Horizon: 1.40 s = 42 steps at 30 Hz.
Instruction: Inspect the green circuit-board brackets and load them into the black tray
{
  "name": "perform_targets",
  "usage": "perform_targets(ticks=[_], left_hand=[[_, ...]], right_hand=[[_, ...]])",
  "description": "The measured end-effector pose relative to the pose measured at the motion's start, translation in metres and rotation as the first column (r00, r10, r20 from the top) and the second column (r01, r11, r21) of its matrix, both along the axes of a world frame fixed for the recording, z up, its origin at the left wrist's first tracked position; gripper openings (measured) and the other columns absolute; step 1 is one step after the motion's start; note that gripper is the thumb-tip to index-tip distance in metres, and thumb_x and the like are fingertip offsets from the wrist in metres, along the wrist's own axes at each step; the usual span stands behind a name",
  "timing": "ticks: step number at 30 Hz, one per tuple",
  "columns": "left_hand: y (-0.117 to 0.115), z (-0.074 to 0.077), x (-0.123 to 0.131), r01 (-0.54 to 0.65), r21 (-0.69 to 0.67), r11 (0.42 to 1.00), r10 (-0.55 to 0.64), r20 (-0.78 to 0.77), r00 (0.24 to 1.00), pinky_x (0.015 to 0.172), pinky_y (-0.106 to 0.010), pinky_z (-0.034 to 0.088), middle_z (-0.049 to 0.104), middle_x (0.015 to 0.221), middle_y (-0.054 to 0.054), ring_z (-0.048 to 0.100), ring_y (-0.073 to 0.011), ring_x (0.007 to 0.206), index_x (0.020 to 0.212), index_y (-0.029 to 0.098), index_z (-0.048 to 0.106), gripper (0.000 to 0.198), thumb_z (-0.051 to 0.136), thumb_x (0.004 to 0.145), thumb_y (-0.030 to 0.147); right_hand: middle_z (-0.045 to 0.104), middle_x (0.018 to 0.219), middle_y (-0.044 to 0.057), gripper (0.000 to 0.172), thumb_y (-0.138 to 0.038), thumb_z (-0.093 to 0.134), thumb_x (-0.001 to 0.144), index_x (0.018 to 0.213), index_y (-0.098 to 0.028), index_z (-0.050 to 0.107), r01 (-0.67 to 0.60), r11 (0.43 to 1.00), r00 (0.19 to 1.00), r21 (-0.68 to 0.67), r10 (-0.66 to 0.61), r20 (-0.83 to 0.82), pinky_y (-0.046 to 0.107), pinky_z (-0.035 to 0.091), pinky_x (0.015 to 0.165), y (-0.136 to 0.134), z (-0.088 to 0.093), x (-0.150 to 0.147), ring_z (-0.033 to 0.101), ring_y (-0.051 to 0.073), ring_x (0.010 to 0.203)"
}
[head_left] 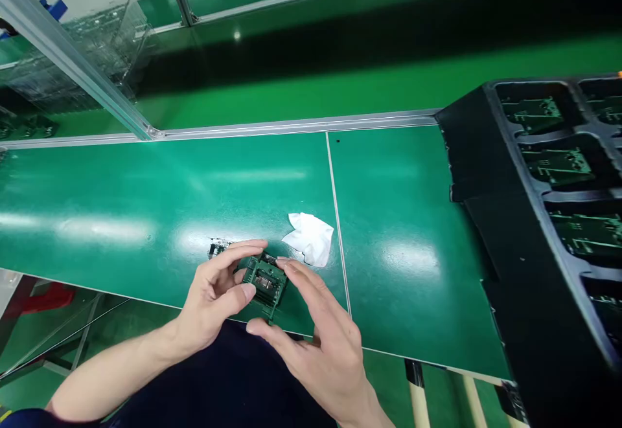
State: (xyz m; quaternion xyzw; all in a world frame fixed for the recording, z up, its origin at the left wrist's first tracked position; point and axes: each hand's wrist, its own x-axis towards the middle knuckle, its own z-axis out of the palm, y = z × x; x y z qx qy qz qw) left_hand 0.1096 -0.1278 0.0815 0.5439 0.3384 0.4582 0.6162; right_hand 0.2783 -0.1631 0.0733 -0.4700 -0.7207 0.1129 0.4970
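A small green circuit board is held just above the near edge of the green table. My left hand grips its left side between thumb and index finger. My right hand touches its right side with index fingertip and thumb, the other fingers loosely spread. Behind my left index finger a small metallic part lies on the table. A crumpled white cloth rests just beyond the board, to its right.
A tall stack of black trays stands at the right, its pockets holding green circuit boards. Clear plastic trays sit at the back left behind an aluminium frame post. A metal seam strip crosses the table.
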Motion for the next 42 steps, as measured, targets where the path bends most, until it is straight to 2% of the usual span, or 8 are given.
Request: perform_targets(ticks=[7,15,20,23,25,30,35,42], left_hand=[[-0.009,0.005,0.019,-0.212,-0.107,0.971,0.215,0.018,0.977,0.092,-0.021,0.048,0.066,0.121,-0.001,0.058,-0.015,0.115,0.098,0.027,0.069,0.021,0.064,0.082,0.015],[-0.014,-0.003,0.02,-0.214,-0.063,0.975,0.216,0.021,0.976,0.096,-0.025,0.048,0.066,0.116,-0.002,0.058,-0.0163,0.116,0.098,0.026,0.067,0.018,0.061,0.086,0.013],[-0.015,0.0,0.004,-0.202,0.163,0.966,0.212,-0.045,0.976,0.105,-0.029,0.044,0.06,0.128,-0.006,0.053,-0.0191,0.125,0.117,0.025,0.062,0.031,0.061,0.087,0.015],[-0.003,-0.004,-0.034,-0.243,0.427,0.871,0.312,-0.101,0.945,0.109,-0.036,0.041,0.058,0.132,-0.01,0.051,-0.0235,0.128,0.136,0.023,0.05,0.05,0.061,0.087,0.016],[0.009,-0.012,-0.064,-0.18,0.488,0.854,0.321,-0.222,0.921,0.106,-0.038,0.043,0.056,0.135,-0.011,0.049,-0.0256,0.13,0.143,0.025,0.041,0.062,0.065,0.086,0.019],[0.037,-0.044,-0.097,0.163,0.271,0.949,0.05,-0.638,0.768,0.106,-0.05,0.042,0.042,0.148,-0.016,0.041,-0.033,0.136,0.149,0.028,0.029,0.085,0.075,0.078,0.038],[0.047,-0.056,-0.084,0.208,0.315,0.926,0.043,-0.635,0.772,0.103,-0.05,0.045,0.059,0.131,-0.016,0.053,-0.0305,0.124,0.137,0.022,0.048,0.064,0.074,0.08,0.037],[0.044,-0.06,-0.086,0.152,0.369,0.917,0.09,-0.563,0.822,0.1,-0.048,0.047,0.061,0.129,-0.016,0.055,-0.0301,0.121,0.136,0.022,0.05,0.065,0.077,0.077,0.033]], right_hand=[[0.065,0.117,0.016,0.063,-0.024,0.071,0.084,0.141,-0.015,0.044,-0.007,0.997,0.999,0.075,0.004,0.042,0.047,0.059,0.094,-0.005,-0.002,-0.002,0.065,0.029,0.109],[0.065,0.115,0.019,0.063,-0.025,0.067,0.087,0.142,-0.009,0.042,0.033,0.972,0.998,0.234,-0.044,0.04,0.043,0.06,0.092,-0.002,-0.018,-0.011,0.064,0.028,0.11],[0.066,0.116,0.016,0.063,-0.034,0.069,0.086,0.14,-0.012,0.046,-0.017,0.994,0.999,0.112,0.013,0.04,0.044,0.059,0.094,-0.003,-0.014,0.008,0.066,0.028,0.108],[0.068,0.116,0.014,0.06,-0.034,0.069,0.086,0.139,-0.016,0.048,0.064,0.998,0.996,0.023,-0.065,0.065,0.042,0.06,0.092,-0.001,-0.021,0.024,0.067,0.028,0.107],[0.068,0.115,0.013,0.058,-0.033,0.068,0.087,0.138,-0.017,0.048,0.079,0.997,0.99,-0.007,-0.078,0.117,0.04,0.06,0.091,0.002,-0.031,0.027,0.067,0.027,0.106],[0.065,0.12,0.015,0.058,-0.032,0.065,0.089,0.14,-0.015,0.044,-0.006,0.991,0.976,-0.137,0.035,0.215,0.042,0.058,0.096,0.018,-0.053,0.004,0.064,0.027,0.113],[0.063,0.124,0.017,0.068,-0.032,0.068,0.087,0.145,-0.016,0.037,-0.057,0.991,0.978,-0.121,0.08,0.195,0.044,0.058,0.095,0.031,-0.049,-0.017,0.062,0.029,0.115],[0.063,0.124,0.016,0.077,-0.031,0.07,0.086,0.15,-0.015,0.029,-0.08,0.994,0.954,-0.08,0.1,0.281,0.041,0.061,0.09,0.033,-0.043,-0.023,0.064,0.028,0.111]])
